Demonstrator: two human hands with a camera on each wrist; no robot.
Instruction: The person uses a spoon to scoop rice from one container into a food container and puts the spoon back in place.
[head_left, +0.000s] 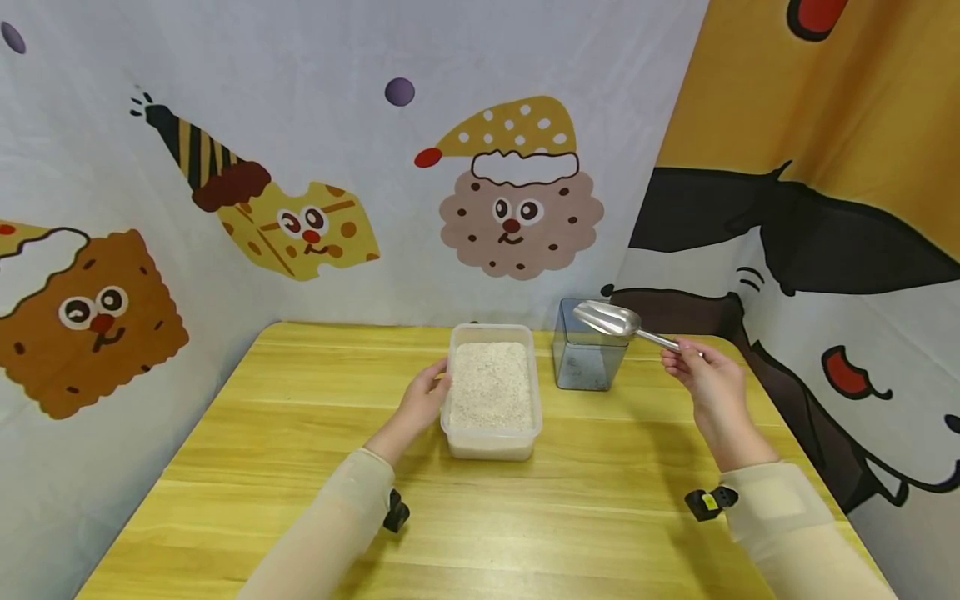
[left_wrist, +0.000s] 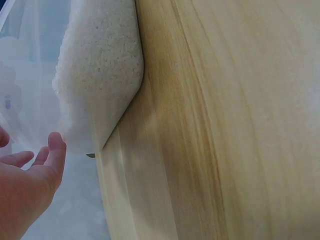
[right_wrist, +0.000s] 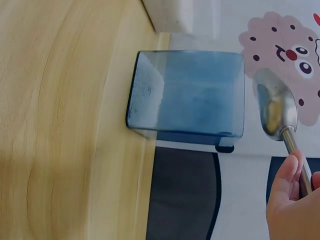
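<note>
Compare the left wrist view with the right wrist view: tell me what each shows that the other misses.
Only the left wrist view shows the left hand, fingers relaxed, beside the clear tub of rice. Only the right wrist view shows the right hand pinching the handle of the metal scoop, held beside the blue-tinted container, plus the cookie cartoon on the backdrop. Both show the wooden table.

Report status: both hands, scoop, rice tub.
Left hand open against rice tub. Right hand pinches metal scoop by its handle, raised over blue container, scoop looks empty. Nothing between scoop and tub.
</note>
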